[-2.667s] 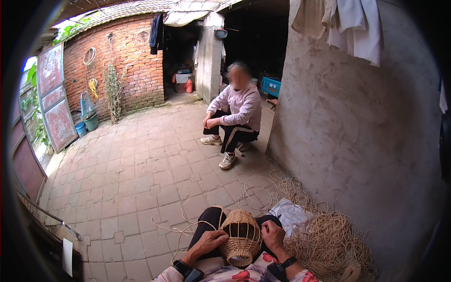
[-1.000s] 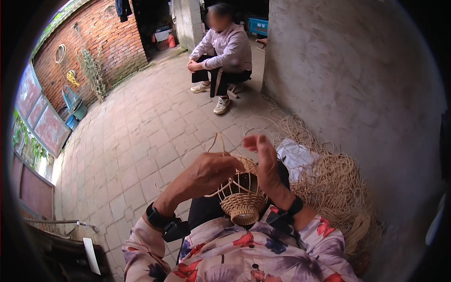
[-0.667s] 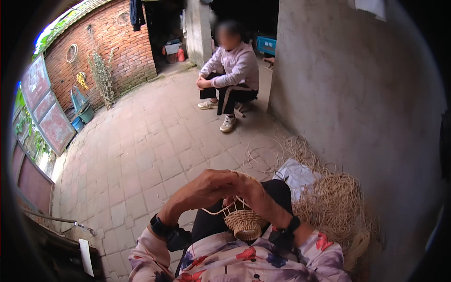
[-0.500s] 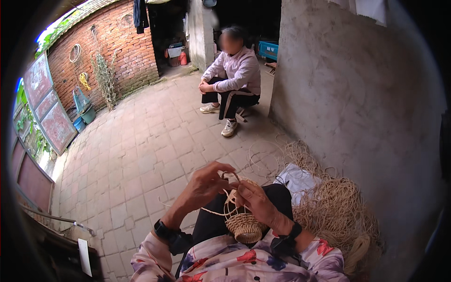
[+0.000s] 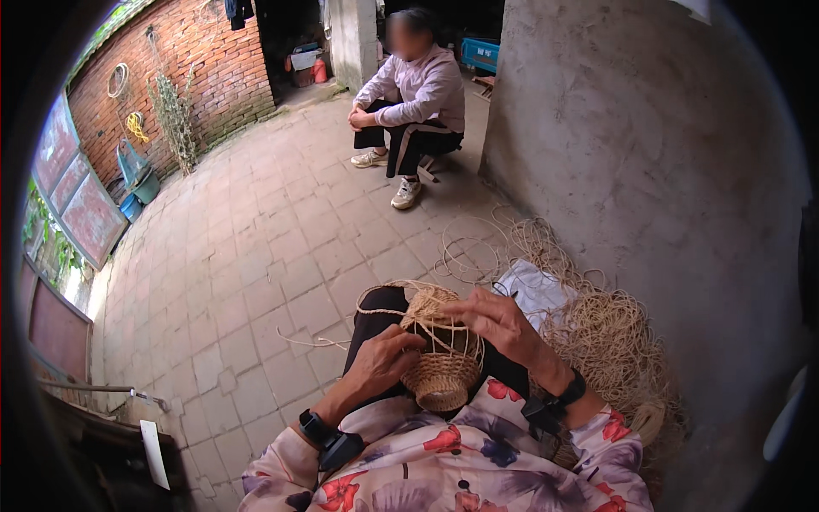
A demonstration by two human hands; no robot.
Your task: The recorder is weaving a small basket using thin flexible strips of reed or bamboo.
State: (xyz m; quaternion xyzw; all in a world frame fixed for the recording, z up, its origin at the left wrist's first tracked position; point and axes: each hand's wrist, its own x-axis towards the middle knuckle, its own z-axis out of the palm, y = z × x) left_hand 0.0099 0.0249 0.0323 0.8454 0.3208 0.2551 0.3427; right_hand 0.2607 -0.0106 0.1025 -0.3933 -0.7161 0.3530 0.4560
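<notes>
Straw-coloured cord forms the small woven basket [image 5: 439, 381], which lies on the person's lap, against dark trousers [image 5: 509, 372]. Taking the basket as the clock's centre, its round end points to 6 o'clock, another woven section lies towards 12, and bare uprights span the gap between.

Both hands are at the basket, apart from each other. The left hand [image 5: 386, 358] is at 9 o'clock, fingers curled against the uprights; the right hand [image 5: 499, 322] comes in from 1 o'clock, fingertips at the upper strands. Whether either has closed on a strand, I cannot tell.

One loose strand [image 5: 320, 344] trails out at 10 o'clock. At 3 o'clock a tangled heap of cord [image 5: 610, 367] covers the floor, a white sheet [image 5: 536, 290] at its edge. Well off at 12 o'clock, another person [image 5: 422, 94] sits low, hands together, near a grey wall [image 5: 631, 145].
</notes>
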